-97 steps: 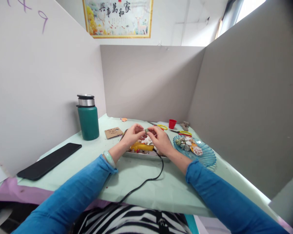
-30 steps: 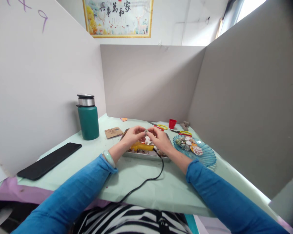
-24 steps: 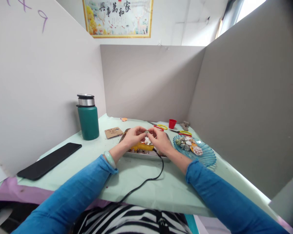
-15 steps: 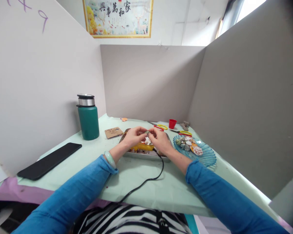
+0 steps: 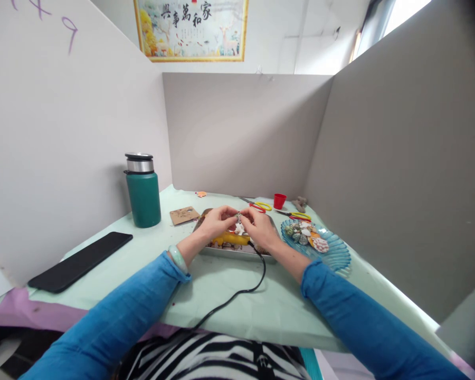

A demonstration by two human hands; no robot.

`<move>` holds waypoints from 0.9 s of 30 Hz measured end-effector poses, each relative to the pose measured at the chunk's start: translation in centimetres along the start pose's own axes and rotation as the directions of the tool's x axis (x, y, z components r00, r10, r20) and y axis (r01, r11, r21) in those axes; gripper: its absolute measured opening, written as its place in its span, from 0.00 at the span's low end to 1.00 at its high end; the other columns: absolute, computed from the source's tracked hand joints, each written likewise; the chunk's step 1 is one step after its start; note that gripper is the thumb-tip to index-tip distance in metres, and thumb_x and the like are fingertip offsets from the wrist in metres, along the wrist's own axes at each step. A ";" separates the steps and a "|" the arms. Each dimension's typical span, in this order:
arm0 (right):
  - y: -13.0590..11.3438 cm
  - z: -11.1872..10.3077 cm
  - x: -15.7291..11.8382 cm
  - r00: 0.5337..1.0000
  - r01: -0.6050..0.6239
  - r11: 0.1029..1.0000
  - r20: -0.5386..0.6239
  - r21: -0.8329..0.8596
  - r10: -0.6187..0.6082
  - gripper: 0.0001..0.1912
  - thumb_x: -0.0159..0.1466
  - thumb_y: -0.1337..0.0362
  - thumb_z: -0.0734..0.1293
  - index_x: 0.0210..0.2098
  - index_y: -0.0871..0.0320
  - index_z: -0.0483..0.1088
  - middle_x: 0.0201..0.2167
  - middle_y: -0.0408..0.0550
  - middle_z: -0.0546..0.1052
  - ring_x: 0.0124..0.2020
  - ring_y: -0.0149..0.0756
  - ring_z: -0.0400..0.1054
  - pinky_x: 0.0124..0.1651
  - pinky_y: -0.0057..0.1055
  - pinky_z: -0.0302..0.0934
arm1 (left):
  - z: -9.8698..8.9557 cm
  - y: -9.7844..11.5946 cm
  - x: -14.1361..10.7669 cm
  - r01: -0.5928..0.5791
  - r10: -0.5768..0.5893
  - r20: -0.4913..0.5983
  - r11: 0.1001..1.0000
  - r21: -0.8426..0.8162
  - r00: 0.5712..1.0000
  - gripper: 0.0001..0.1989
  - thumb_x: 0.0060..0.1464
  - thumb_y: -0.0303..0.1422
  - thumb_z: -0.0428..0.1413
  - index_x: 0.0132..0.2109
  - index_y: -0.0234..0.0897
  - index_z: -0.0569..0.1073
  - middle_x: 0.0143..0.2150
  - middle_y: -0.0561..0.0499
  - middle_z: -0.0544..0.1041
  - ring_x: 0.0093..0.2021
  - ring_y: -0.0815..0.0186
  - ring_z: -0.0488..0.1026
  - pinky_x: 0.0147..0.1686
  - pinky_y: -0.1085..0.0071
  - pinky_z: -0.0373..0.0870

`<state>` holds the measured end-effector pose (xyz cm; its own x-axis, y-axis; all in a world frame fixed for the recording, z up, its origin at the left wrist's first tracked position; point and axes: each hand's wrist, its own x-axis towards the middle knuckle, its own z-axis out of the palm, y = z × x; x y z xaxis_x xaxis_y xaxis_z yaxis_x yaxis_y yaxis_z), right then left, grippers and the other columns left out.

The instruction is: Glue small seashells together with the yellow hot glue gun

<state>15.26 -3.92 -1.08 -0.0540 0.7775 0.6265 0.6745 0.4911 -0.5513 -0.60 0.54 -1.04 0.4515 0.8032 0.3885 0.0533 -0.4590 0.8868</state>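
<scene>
My left hand [image 5: 218,221] and my right hand [image 5: 256,226] meet over a metal tray [image 5: 237,254]. Both are closed, with their fingertips pinched on a small greenish piece [image 5: 238,216]; the fingers cover most of it, so its kind cannot be made out. Just below them a yellow-handled tool [image 5: 231,239], which looks like a hot glue gun, lies in the tray with its black cord [image 5: 237,293] running toward me. A white star-like piece [image 5: 239,228] shows in the tray under my fingers, among other small pieces.
On the right a blue glass plate [image 5: 338,258] holds several small decorated pieces. Behind the tray lie two scissors [image 5: 261,206] [image 5: 298,216] and a red cup [image 5: 279,200]. Leftward are a brown card [image 5: 184,215], a green bottle [image 5: 143,198] and a black flat case [image 5: 81,261]. Grey panels [image 5: 245,132] enclose the table.
My fingertips have shifted slightly around the small greenish piece, and a little more of the white star-like piece shows below. Both arms stay in place.
</scene>
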 end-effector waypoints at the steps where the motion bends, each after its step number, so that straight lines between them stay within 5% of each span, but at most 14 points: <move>1: 0.0 0.0 0.0 1.000 0.001 1.000 -0.001 -0.002 -0.001 0.09 0.61 0.63 0.60 0.36 0.58 0.71 0.28 0.44 0.76 0.28 0.32 0.67 0.32 0.28 0.55 | 0.0 0.0 0.0 0.002 -0.002 0.001 1.000 0.001 1.000 0.15 0.48 0.37 0.59 0.40 0.31 0.70 0.28 0.50 0.74 0.27 0.69 0.73 0.30 0.70 0.72; 27: -0.4 -0.4 0.0 0.999 -0.019 0.998 0.031 0.052 0.017 0.10 0.61 0.64 0.59 0.37 0.58 0.71 0.27 0.42 0.74 0.27 0.31 0.65 0.31 0.27 0.55 | 0.1 0.4 -0.1 0.042 -0.046 -0.044 0.996 -0.083 0.998 0.11 0.50 0.33 0.57 0.40 0.32 0.71 0.34 0.50 0.74 0.27 0.71 0.74 0.31 0.71 0.73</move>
<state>15.30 -4.27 -0.70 -0.0652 0.7978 0.5994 0.6358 0.4962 -0.5912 -0.50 0.23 -0.70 0.4092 0.8394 0.3577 -0.0018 -0.3913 0.9203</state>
